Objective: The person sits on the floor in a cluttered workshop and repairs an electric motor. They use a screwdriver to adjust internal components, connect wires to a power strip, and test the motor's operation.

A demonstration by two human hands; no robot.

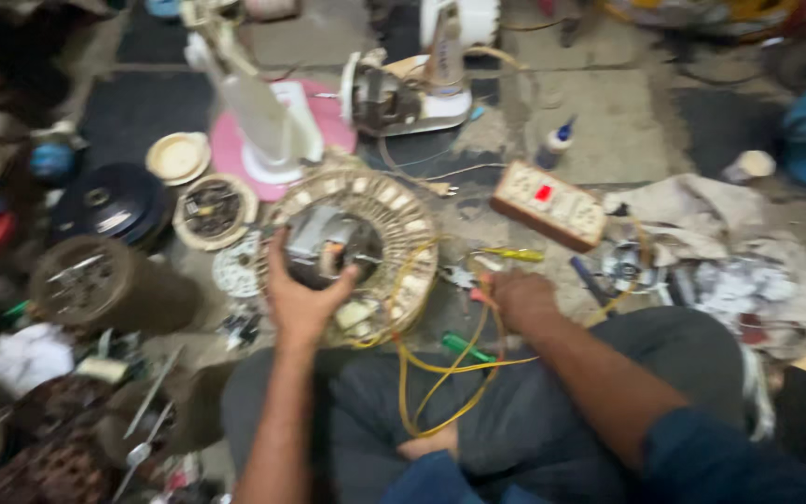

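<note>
My left hand (298,297) grips a round fan motor (328,245) set inside a cream circular guard plate (394,224), thumb on one side and fingers on the other. Yellow wires (431,373) run from the motor down over my lap. My right hand (515,297) is closed near the floor beside the wires and small tools; the blur hides what the fingers hold. A yellow-handled screwdriver (513,254) lies just above that hand, and a green-handled one (464,347) lies by my knee.
A brown switch box with a red button (548,203) lies to the right. Fan parts, a white stand on a pink base (272,140), another motor (394,98), round discs (109,201), a small glue bottle (555,145) and crumpled cloth (701,243) crowd the floor.
</note>
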